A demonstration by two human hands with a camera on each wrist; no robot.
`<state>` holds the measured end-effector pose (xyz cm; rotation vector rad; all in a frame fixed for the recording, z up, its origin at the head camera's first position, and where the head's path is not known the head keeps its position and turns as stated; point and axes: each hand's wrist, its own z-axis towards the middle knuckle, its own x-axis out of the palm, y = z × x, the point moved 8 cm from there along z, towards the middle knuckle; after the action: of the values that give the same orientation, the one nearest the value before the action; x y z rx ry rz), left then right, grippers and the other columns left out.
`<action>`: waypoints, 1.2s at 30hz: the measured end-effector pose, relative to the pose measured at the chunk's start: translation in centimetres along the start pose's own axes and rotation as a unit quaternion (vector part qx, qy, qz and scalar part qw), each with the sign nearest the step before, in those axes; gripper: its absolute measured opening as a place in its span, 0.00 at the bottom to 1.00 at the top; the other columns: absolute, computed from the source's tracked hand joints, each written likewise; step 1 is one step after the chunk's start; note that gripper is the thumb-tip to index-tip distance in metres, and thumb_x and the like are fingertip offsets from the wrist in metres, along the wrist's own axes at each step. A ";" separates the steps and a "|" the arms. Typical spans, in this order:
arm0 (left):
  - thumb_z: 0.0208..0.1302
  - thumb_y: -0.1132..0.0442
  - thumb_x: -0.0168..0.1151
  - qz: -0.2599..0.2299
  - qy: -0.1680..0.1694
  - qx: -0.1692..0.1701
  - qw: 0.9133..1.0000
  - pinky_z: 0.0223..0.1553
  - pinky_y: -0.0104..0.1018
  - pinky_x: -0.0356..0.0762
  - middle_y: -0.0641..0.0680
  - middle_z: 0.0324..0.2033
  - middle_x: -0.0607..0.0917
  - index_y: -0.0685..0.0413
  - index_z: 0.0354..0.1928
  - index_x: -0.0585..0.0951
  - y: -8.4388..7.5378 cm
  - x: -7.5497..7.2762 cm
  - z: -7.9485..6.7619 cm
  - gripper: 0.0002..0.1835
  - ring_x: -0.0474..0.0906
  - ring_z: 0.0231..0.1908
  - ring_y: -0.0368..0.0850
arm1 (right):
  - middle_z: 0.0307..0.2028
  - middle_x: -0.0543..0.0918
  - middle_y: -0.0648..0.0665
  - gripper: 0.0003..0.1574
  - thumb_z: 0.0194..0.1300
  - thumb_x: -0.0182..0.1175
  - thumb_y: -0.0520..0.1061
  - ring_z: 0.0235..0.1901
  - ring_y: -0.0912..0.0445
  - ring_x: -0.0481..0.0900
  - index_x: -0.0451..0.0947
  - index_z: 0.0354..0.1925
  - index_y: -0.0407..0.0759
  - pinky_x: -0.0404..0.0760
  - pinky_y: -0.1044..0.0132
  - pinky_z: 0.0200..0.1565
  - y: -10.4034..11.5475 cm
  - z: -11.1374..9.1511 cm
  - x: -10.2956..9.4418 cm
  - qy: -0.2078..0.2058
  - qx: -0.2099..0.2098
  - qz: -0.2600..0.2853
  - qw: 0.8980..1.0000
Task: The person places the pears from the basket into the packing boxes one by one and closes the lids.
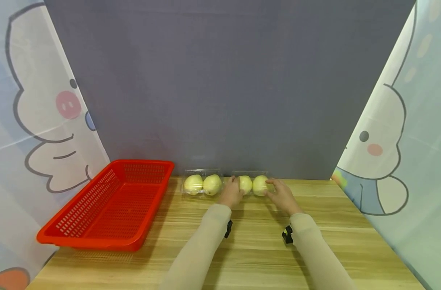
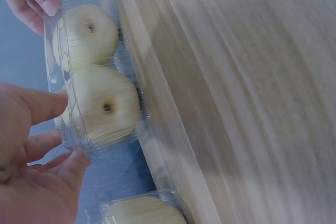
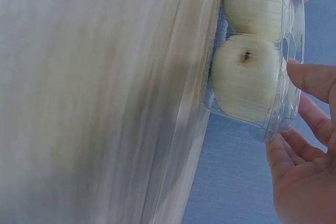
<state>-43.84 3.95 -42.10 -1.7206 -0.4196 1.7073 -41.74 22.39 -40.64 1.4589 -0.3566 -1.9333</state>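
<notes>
My left hand and right hand grip opposite ends of a clear plastic clamshell box. Inside it sit pale yellow-green round fruits, apparently pears, two of them visible side by side. In the left wrist view, the thumb of the left hand lies on the box's edge, with the fingers around its end. On the other end, the right hand pinches the rim between thumb and fingers. Just left of my left hand is a second clear box with two similar fruits.
A red plastic basket with slotted walls stands on the left of the wooden table. Behind both boxes rises a grey panel. Cartoon-printed cloth hangs along both sides.
</notes>
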 end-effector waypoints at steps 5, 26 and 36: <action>0.76 0.60 0.55 0.012 0.003 0.005 1.000 0.67 0.51 0.64 0.61 0.76 0.53 0.58 0.77 0.59 -0.2 -0.1 -0.2 0.32 0.55 0.73 0.58 | 0.66 0.67 0.25 0.30 0.67 0.66 0.41 0.62 0.30 0.68 0.72 0.63 0.30 0.68 0.35 0.61 -0.2 0.0 0.0 -0.003 0.005 0.006 1.000; 0.72 0.59 0.57 0.065 -0.012 0.045 0.997 0.65 0.55 0.67 0.66 0.73 0.59 0.66 0.72 0.65 -1.5 -0.9 -2.0 0.31 0.65 0.68 0.62 | 0.69 0.64 0.26 0.29 0.69 0.63 0.41 0.63 0.29 0.67 0.71 0.64 0.31 0.68 0.35 0.61 0.2 -0.6 -0.1 -0.002 -0.002 0.028 1.000; 0.71 0.56 0.58 0.068 -0.009 0.052 0.996 0.66 0.56 0.65 0.65 0.74 0.59 0.65 0.73 0.65 -2.2 -1.2 -3.1 0.33 0.64 0.68 0.62 | 0.70 0.63 0.28 0.29 0.70 0.62 0.40 0.65 0.30 0.64 0.70 0.65 0.33 0.68 0.34 0.60 0.7 -1.6 -0.5 -0.003 -0.006 0.032 0.999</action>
<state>-40.49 4.03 -40.00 -1.6931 -0.2198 1.8089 -39.91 22.50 -40.39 1.4169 -0.3895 -1.8856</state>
